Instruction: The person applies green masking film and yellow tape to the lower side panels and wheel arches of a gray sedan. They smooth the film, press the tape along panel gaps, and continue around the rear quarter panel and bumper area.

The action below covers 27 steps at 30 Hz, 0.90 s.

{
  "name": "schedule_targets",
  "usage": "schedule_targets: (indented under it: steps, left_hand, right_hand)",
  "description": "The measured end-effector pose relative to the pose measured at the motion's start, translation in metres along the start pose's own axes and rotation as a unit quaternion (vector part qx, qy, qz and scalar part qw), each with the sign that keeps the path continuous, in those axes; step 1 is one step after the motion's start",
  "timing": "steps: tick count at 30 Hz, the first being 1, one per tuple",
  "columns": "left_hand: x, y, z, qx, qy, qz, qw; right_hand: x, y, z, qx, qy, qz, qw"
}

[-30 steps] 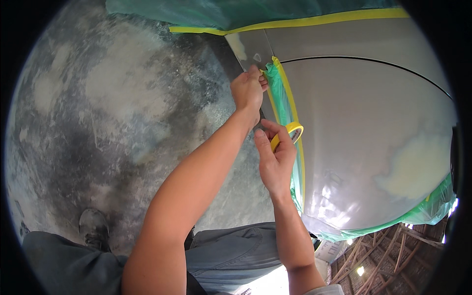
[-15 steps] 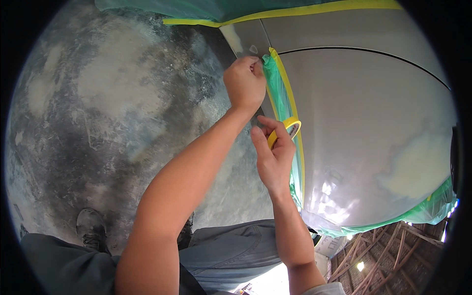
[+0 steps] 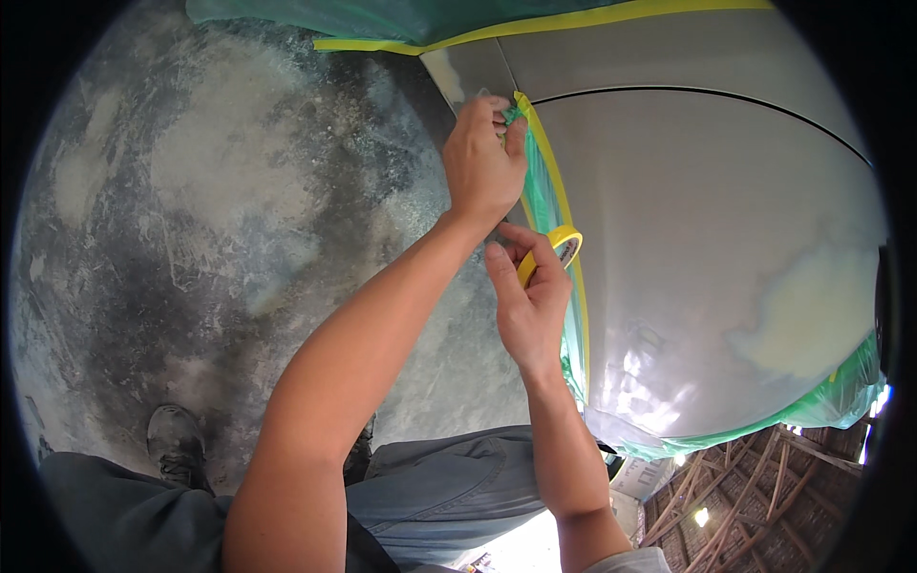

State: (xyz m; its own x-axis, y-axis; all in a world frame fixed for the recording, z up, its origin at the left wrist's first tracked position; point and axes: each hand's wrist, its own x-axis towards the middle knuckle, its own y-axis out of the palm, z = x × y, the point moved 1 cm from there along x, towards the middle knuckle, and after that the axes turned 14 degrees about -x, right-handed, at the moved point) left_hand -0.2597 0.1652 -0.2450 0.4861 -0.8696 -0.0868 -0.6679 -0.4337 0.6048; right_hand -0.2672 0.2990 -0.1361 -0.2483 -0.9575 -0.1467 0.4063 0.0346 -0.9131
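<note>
left hand (image 3: 485, 164): fingers curled at upper end of green film (image 3: 543, 191), which runs along gray panel (image 3: 688, 210); whether pinching, cannot tell. right hand (image 3: 535, 310): fingers grasping yellow tape roll (image 3: 565, 234), near film.

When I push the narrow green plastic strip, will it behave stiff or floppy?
The green plastic strip would probably be floppy, since it looks thin, translucent and wrinkled. It is likely light, given that filmy look. The yellow tape along its right edge would probably keep that side from sliding.
</note>
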Motion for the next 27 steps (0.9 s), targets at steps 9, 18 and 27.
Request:
schedule_targets:
  steps: [9, 18, 27]
  left_hand:
    - [0.007, 0.0, 0.007, -0.096, -0.15, -0.02, 0.984]
    - [0.028, -0.029, -0.004, -0.051, -0.403, 0.059, 0.912]
    - [0.011, -0.069, -0.021, -0.169, -0.399, 0.367, 0.823]
  right_hand:
    - [-0.003, -0.001, -0.004, -0.008, -0.007, -0.009, 1.0]
    - [0.014, -0.016, 0.006, 0.009, -0.026, 0.013, 1.0]
    - [0.065, -0.035, 0.013, -0.026, -0.01, 0.107, 0.994]
